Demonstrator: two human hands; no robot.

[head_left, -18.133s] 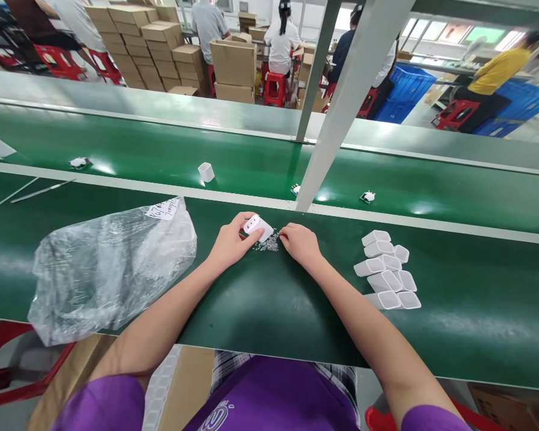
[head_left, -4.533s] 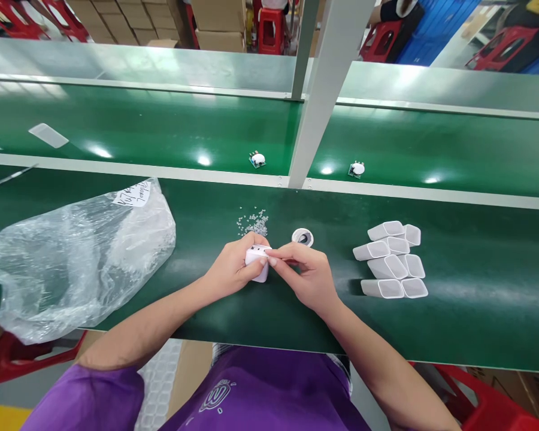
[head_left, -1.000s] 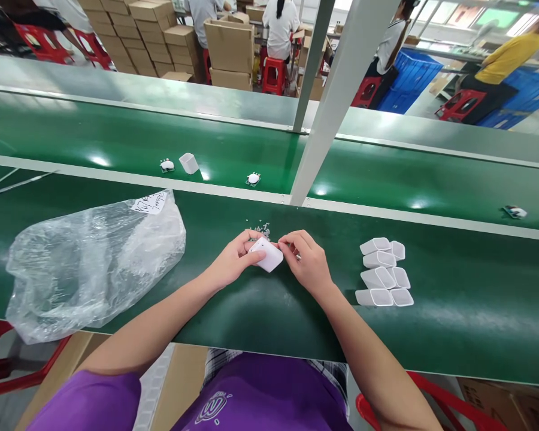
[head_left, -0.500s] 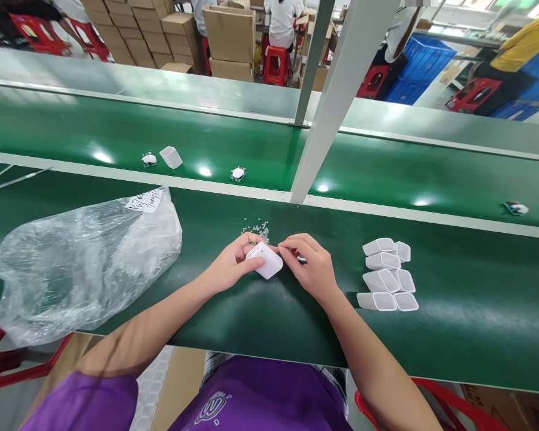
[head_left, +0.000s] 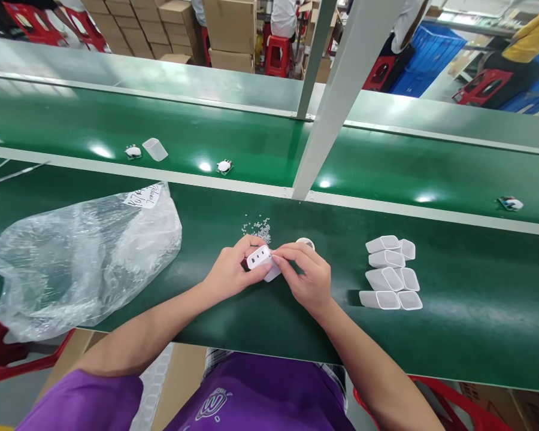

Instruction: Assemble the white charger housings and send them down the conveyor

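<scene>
A white charger housing (head_left: 260, 257) with several dark port slots in its end face is gripped between the thumb and fingers of my left hand (head_left: 236, 268). The slotted face is tilted up toward me. My right hand (head_left: 306, 272) pinches at the housing's right edge; what its fingertips hold, if anything, is too small to make out. Just beyond both hands lies a scatter of tiny clear pieces (head_left: 259, 228) on the green bench. A round white item (head_left: 305, 242) shows partly behind my right hand.
To the right stand several white open-ended housings (head_left: 387, 258) in rows. A clear plastic bag (head_left: 85, 251) with a handwritten label covers the left. Beyond the rail, a green belt (head_left: 260, 143) carries small circuit assemblies (head_left: 224, 166) and one empty housing (head_left: 155, 149). A metal post (head_left: 327, 114) rises ahead.
The housing has turned in my left hand so its slotted face shows more. My right fingertips have come onto its edge. Parts on the belt beyond have shifted left.
</scene>
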